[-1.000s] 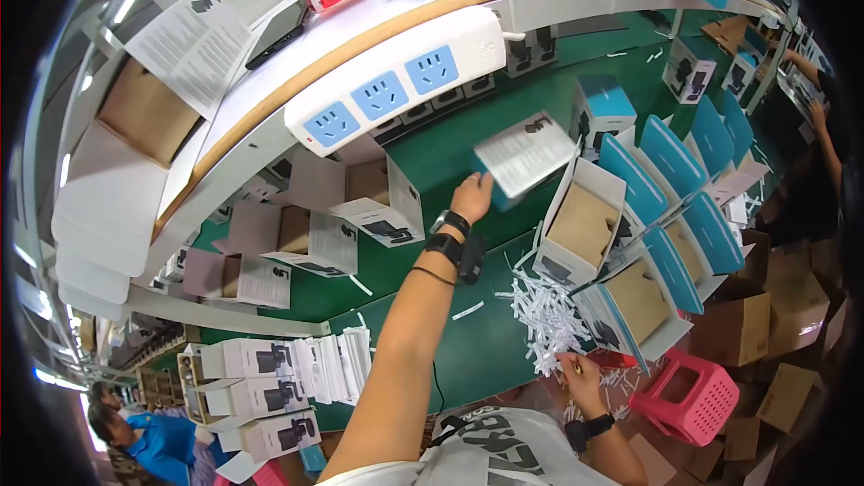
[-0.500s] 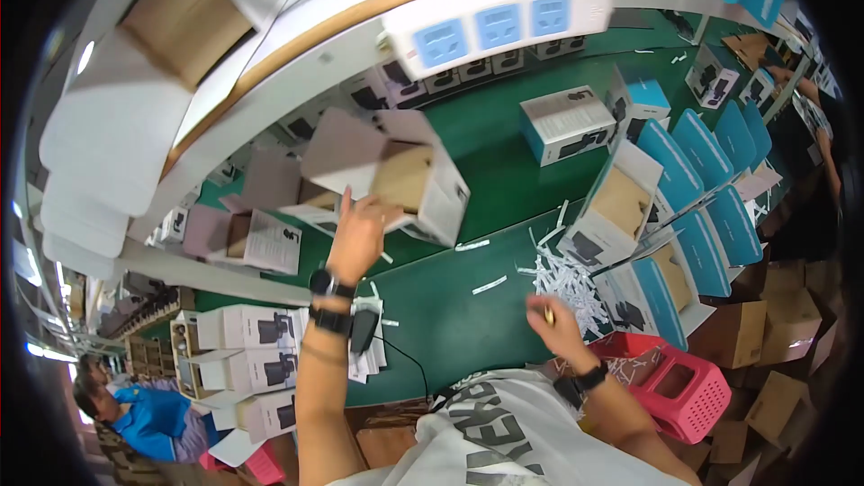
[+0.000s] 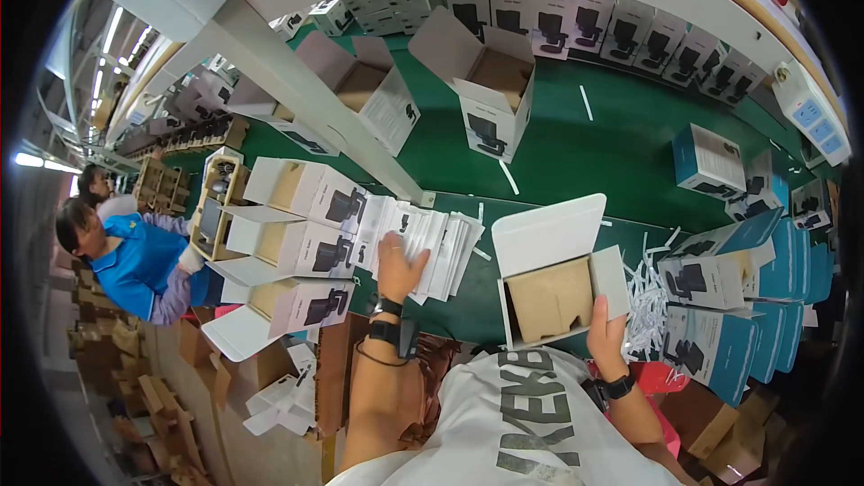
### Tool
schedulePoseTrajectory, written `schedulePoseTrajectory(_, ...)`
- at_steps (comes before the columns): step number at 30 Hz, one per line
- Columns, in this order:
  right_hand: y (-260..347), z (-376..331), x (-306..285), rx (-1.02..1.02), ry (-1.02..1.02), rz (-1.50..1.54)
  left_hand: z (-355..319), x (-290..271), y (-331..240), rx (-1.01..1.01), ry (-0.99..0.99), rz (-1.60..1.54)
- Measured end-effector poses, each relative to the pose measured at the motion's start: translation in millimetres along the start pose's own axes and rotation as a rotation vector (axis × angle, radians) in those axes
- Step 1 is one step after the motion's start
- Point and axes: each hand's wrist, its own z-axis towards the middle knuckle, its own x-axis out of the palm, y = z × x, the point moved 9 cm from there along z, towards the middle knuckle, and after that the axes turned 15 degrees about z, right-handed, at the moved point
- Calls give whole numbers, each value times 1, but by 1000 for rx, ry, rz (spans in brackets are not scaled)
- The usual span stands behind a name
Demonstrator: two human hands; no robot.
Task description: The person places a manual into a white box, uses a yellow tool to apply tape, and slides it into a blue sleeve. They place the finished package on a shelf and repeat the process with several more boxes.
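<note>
An open white box (image 3: 608,281) with its lid raised stands at the bench's front edge, a brown cardboard insert (image 3: 551,299) filling its inside. My right hand (image 3: 608,335) grips the right side flap of this box, thumb on the near face. Over to the left, my left hand (image 3: 399,268) lies on a fanned stack of white printed leaflets (image 3: 436,245). Its fingers are apart and stretched over the top sheets; none is lifted. A pile of white paper strips (image 3: 646,306) lies just right of the box.
Open white boxes (image 3: 306,247) stand left of the leaflets. Several blue-and-white boxes (image 3: 711,346) stand at the right. Two open boxes sit farther back by a slanted white post (image 3: 315,94). A person in a blue shirt (image 3: 135,256) works at far left.
My view has swung left. My left hand has gone from an open box at the back to the leaflets. My right hand has taken hold of a white box, now in front of me.
</note>
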Motion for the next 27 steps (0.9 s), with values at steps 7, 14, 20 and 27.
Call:
schedulePoseTrajectory(7, 12, 6, -21, -138, -226, -116, 17, 25, -59, -69, 416, -114)
schedulePoseTrajectory(14, 6, 13, -52, 94, -139, -43, 2, 47, -25, -68, 421, 114)
schedulePoseTrajectory(20, -48, -34, -83, 235, 53, 31, 5, -3, -25, -5, 310, -164)
schedulePoseTrajectory(27, -120, -93, -85, 445, -101, 74, 19, -245, -193, -75, 107, -1669)
